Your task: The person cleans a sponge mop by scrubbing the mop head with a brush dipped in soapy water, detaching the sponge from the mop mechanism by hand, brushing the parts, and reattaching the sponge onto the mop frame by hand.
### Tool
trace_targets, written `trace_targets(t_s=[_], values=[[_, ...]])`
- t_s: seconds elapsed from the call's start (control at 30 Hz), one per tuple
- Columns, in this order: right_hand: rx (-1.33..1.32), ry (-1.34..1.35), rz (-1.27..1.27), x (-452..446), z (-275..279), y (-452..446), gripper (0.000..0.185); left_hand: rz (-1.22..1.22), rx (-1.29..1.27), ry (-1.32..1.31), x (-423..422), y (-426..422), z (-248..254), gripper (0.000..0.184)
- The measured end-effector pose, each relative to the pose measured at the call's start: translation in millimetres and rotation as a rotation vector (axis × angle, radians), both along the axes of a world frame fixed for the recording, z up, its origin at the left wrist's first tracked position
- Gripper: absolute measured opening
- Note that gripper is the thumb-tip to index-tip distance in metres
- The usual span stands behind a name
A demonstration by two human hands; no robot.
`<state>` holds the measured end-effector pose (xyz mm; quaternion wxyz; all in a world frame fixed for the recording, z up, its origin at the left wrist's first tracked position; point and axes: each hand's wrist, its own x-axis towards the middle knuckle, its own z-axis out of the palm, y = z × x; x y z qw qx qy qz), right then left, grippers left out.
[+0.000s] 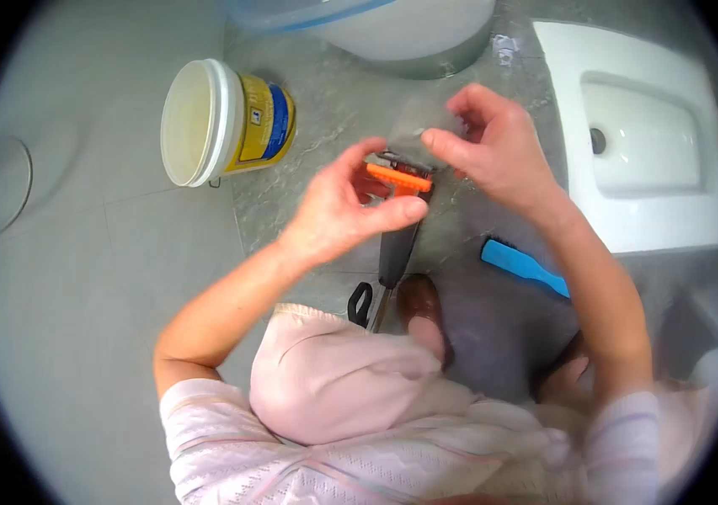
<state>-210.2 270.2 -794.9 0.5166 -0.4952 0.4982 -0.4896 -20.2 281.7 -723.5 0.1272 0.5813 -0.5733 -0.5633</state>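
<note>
My left hand (346, 202) grips an orange piece (398, 178) at the end of a dark grey tool (396, 248), with the thumb in front and the fingers behind. The tool's body runs down toward my feet, beside a black loop handle (360, 304). Just right of the orange piece, my right hand (493, 139) is raised with its fingers curled and the thumb pointing left. Something thin and blurred seems to be near its fingertips, too unclear to name.
A white bucket with a yellow and blue label (264, 122) lies tipped at the upper left. A large tub (413, 29) stands at the top. A white ceramic basin (573, 168) is at the right, and a blue brush (523, 265) lies below it on the grey floor (157, 252).
</note>
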Motion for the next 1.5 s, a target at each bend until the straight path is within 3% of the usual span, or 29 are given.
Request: trace_targets(t_s=[0.1, 0.2, 0.3, 0.33, 0.53, 0.73, 0.83, 1.03, 1.13, 1.5], values=[[0.008, 0.053, 0.078, -1.7, 20.8, 4.4, 0.032, 0.264, 0.12, 0.11, -19.7, 13.0, 1.8, 0.093], [0.039, 0.018, 0.159, -12.6, 24.7, 7.3, 0.032, 0.318, 0.053, 0.222, -23.1, 31.4, 1.0, 0.057], [0.063, 0.071, 0.34, -19.2, 46.1, -5.3, 0.039, 0.327, 0.078, 0.267, -15.0, 35.7, 11.4, 0.074], [0.067, 0.11, 0.422, 6.8, 37.4, -9.0, 0.043, 0.315, 0.087, 0.303, 11.4, 35.6, -0.2, 0.069], [-0.637, 0.187, 0.586, 32.2, 16.3, -41.4, 0.061, 0.346, 0.039, 0.391, 38.0, 24.0, -7.9, 0.047], [-0.504, 0.209, 0.904, 43.8, 39.9, -59.9, 0.06, 0.286, 0.009, 0.332, 35.2, 21.7, -6.9, 0.045], [-0.405, 0.263, 1.029, 49.8, 46.3, -64.1, 0.068, 0.255, 0.031, 0.339, 39.8, 19.1, -4.8, 0.042], [-0.563, 0.424, 1.107, 61.9, 54.9, -68.3, 0.055, 0.209, -0.01, 0.297, 51.1, 19.7, -13.8, 0.037], [-0.448, 0.354, 1.176, 59.5, 54.4, -77.3, 0.047, 0.203, -0.038, 0.243, 48.2, 19.2, -14.3, 0.038], [-0.301, 0.144, 1.044, 56.4, 31.4, -80.6, 0.042, 0.234, -0.04, 0.192, 50.7, 18.0, -13.8, 0.052]])
